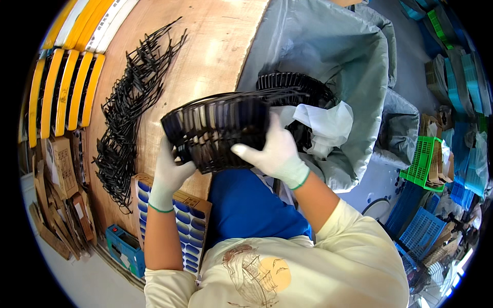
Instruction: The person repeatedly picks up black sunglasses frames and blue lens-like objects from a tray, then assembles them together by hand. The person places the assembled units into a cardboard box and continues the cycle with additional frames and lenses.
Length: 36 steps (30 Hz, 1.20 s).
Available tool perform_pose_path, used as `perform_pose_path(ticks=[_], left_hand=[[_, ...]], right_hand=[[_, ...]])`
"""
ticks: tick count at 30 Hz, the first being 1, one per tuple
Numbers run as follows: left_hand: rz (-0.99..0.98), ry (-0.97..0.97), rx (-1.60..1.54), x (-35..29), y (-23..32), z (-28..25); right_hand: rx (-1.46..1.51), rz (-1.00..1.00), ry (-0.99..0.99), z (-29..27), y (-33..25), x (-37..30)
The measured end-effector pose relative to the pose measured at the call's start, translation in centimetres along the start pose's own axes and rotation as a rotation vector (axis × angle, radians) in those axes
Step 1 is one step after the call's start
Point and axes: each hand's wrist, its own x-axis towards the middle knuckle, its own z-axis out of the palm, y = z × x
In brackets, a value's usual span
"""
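Note:
My left hand (172, 174), in a white glove with a green cuff, grips the lower left end of a bundle of black slatted plastic parts (218, 136). My right hand (280, 156), gloved the same way, holds the bundle's right end with the thumb across its near side. Thin dark strips stick out past the bundle's upper right; motion blurs its detail. It is held over the table's right edge, above my lap. More black slatted parts (287, 81) lie in a grey lined bin just beyond my right hand, next to crumpled white sheeting (334, 123).
A long heap of tangled black strips (126, 113) lies on the wooden table (205, 41). Yellow-edged trays (64, 92) stand at the left. A patterned box (190, 231) is beside my left forearm. The grey bin liner (364, 77) rises at right; a green crate (418, 161) stands farther right.

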Motion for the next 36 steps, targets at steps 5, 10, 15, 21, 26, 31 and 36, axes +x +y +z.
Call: perform_pose_path(ticks=[5, 10, 15, 21, 26, 31, 36], left_hand=[[0.065, -0.17, 0.03, 6.3, 5.1, 5.9], [0.32, -0.266, 0.14, 15.8, 8.7, 12.2], [0.181, -0.152, 0.409, 23.5, 9.8, 17.7], [0.239, -0.258, 0.235, 18.0, 2.4, 17.5], [0.302, -0.283, 0.354, 5.1, 1.1, 9.6], [0.134, -0.06, 0.282, -3.6, -0.8, 4.0], [0.065, 0.099, 0.152, -8.3, -1.8, 2.8]], right_hand=[[0.134, 0.021, 0.333, -6.0, 3.8, -0.1], [0.358, -0.132, 0.51, -12.2, 6.9, 4.8], [0.036, 0.112, 0.485, -18.1, 16.1, 13.7], [-0.35, 0.325, 0.355, -14.6, 23.6, 11.3], [-0.28, 0.373, 0.211, -9.3, 24.3, 5.9], [-0.2, 0.364, 0.074, -6.1, 20.6, 3.5], [-0.159, 0.278, 0.003, -4.1, 15.7, 1.7]])
